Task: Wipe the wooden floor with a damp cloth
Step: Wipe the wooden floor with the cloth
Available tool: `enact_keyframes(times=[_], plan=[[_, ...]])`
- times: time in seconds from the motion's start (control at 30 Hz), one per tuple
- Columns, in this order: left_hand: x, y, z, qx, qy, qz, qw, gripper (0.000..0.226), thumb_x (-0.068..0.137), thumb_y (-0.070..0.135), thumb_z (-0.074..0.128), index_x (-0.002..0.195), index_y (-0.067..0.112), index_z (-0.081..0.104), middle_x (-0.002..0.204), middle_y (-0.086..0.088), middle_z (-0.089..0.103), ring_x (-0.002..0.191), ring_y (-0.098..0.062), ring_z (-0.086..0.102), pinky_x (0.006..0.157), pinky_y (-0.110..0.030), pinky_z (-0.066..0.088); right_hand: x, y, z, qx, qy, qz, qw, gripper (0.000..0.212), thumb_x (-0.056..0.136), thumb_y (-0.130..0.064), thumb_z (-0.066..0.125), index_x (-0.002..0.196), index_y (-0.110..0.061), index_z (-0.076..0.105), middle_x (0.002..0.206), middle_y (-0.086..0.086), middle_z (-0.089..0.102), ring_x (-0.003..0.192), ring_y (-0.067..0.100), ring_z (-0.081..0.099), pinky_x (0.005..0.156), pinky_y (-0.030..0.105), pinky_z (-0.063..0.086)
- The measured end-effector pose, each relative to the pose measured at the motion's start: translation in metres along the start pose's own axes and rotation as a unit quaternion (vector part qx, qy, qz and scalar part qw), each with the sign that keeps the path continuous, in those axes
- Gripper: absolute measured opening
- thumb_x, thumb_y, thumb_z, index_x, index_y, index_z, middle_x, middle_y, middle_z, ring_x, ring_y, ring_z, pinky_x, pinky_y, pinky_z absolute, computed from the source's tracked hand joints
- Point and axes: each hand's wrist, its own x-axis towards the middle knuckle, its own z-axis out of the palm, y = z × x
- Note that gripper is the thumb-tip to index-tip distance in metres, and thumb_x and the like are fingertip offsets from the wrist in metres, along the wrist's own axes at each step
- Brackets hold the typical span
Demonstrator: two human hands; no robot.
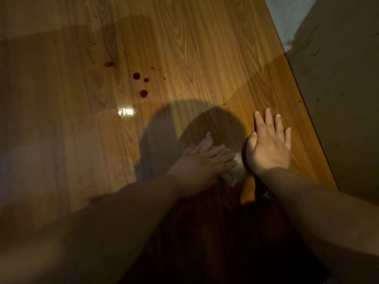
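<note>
— Where's the cloth?
— A pale cloth point(238, 160) peeks from under my left hand point(203, 160), just left of my right hand point(268, 146). Blur hides that grip.
— The right?
— Flat on the brown wooden plank floor point(184, 48), fingers spread. The grey wall point(338, 99) edge is just right of it, and dark red spots point(141, 83) lie beyond-left among open boards.

Head-worn view, looking steeply down, close over wooden floor point(194, 48)

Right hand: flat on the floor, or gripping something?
Flat. The right hand lies palm down on the floor, fingers straight and slightly spread, with nothing in it.
</note>
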Motion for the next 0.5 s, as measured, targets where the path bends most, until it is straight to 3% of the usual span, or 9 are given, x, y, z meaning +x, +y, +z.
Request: enact_keyframes(times=[0.07, 0.13, 0.2, 0.23, 0.27, 0.33, 0.37, 0.43, 0.5], plan=[[-0.031, -0.027, 0.006, -0.017, 0.077, -0.01, 0.997, 0.052, 0.092, 0.026, 0.046, 0.145, 0.024, 0.042, 0.154, -0.002, 0.035, 0.144, -0.026, 0.026, 0.109, -0.063, 0.025, 0.0, -0.001, 0.002, -0.002, -0.001, 0.002, 1.0, 0.056, 0.098, -0.032, 0.029, 0.153, -0.031, 0.016, 0.162, -0.005, 0.007, 0.149, 0.018, -0.001, 0.12, 0.045, 0.001], [-0.053, -0.063, 0.0, -0.035, 0.197, -0.19, 0.961, 0.046, 0.094, 0.025, 0.048, 0.139, 0.018, 0.05, 0.149, -0.012, 0.041, 0.139, -0.04, 0.032, 0.105, -0.076, 0.016, 0.0, 0.0, 0.005, -0.006, 0.013, 0.004, 1.0, 0.057, 0.097, -0.031, 0.03, 0.152, -0.03, 0.018, 0.162, -0.004, 0.009, 0.149, 0.019, 0.001, 0.119, 0.045, 0.001], [-0.046, -0.086, -0.011, -0.048, 0.192, -0.445, 0.874, 0.049, 0.099, 0.035, 0.037, 0.147, 0.033, 0.035, 0.159, -0.005, 0.022, 0.145, -0.041, 0.013, 0.106, -0.071, -0.006, -0.001, 0.001, 0.006, -0.001, 0.022, 0.002, 1.0, 0.057, 0.096, -0.031, 0.032, 0.152, -0.03, 0.02, 0.161, -0.004, 0.012, 0.149, 0.02, 0.003, 0.119, 0.046, 0.002], [-0.03, -0.083, -0.018, -0.068, 0.174, -0.516, 0.836, 0.049, 0.099, 0.038, 0.035, 0.148, 0.036, 0.03, 0.161, -0.004, 0.016, 0.146, -0.041, 0.009, 0.109, -0.066, -0.005, -0.001, 0.001, 0.006, 0.0, 0.021, 0.001, 1.0, 0.057, 0.096, -0.031, 0.032, 0.152, -0.03, 0.02, 0.161, -0.004, 0.012, 0.149, 0.02, 0.003, 0.119, 0.046, 0.003], [-0.013, -0.07, -0.023, -0.075, 0.147, -0.526, 0.834, 0.049, 0.1, 0.035, 0.035, 0.148, 0.033, 0.031, 0.159, -0.008, 0.02, 0.144, -0.04, 0.015, 0.113, -0.057, 0.004, -0.001, 0.001, 0.006, -0.002, 0.017, 0.002, 1.0, 0.056, 0.097, -0.031, 0.032, 0.152, -0.03, 0.02, 0.161, -0.004, 0.012, 0.149, 0.02, 0.003, 0.119, 0.046, 0.003], [0.019, -0.029, -0.023, -0.08, 0.153, -0.378, 0.91, 0.043, 0.096, 0.022, 0.038, 0.139, 0.023, 0.048, 0.146, -0.013, 0.043, 0.132, -0.034, 0.041, 0.102, -0.034, 0.021, 0.0, 0.0, 0.004, -0.007, 0.01, 0.006, 1.0, 0.056, 0.097, -0.03, 0.032, 0.152, -0.031, 0.019, 0.162, -0.004, 0.01, 0.149, 0.019, 0.001, 0.119, 0.045, 0.002], [0.027, -0.01, -0.019, -0.061, 0.16, -0.263, 0.95, 0.045, 0.093, 0.02, 0.04, 0.137, 0.023, 0.05, 0.144, -0.009, 0.047, 0.13, -0.03, 0.045, 0.103, -0.033, 0.02, 0.0, 0.001, 0.004, -0.007, 0.008, 0.008, 1.0, 0.057, 0.097, -0.031, 0.032, 0.152, -0.031, 0.019, 0.162, -0.005, 0.009, 0.149, 0.019, 0.001, 0.119, 0.045, 0.001], [0.019, 0.003, -0.008, -0.026, 0.063, -0.051, 0.996, 0.055, 0.092, 0.028, 0.036, 0.147, 0.028, 0.035, 0.156, 0.0, 0.03, 0.143, -0.022, 0.027, 0.114, -0.047, 0.017, 0.0, 0.002, 0.005, 0.001, 0.008, 0.003, 1.0, 0.057, 0.097, -0.031, 0.032, 0.152, -0.031, 0.019, 0.162, -0.005, 0.01, 0.149, 0.019, 0.002, 0.119, 0.045, 0.002], [-0.015, -0.023, 0.005, -0.006, 0.047, -0.032, 0.998, 0.058, 0.092, 0.034, 0.031, 0.15, 0.032, 0.026, 0.159, 0.003, 0.022, 0.147, -0.02, 0.018, 0.114, -0.057, 0.019, 0.001, 0.003, 0.007, 0.002, 0.013, -0.002, 1.0, 0.057, 0.096, -0.032, 0.032, 0.152, -0.031, 0.02, 0.161, -0.004, 0.012, 0.149, 0.02, 0.003, 0.119, 0.046, 0.003]])
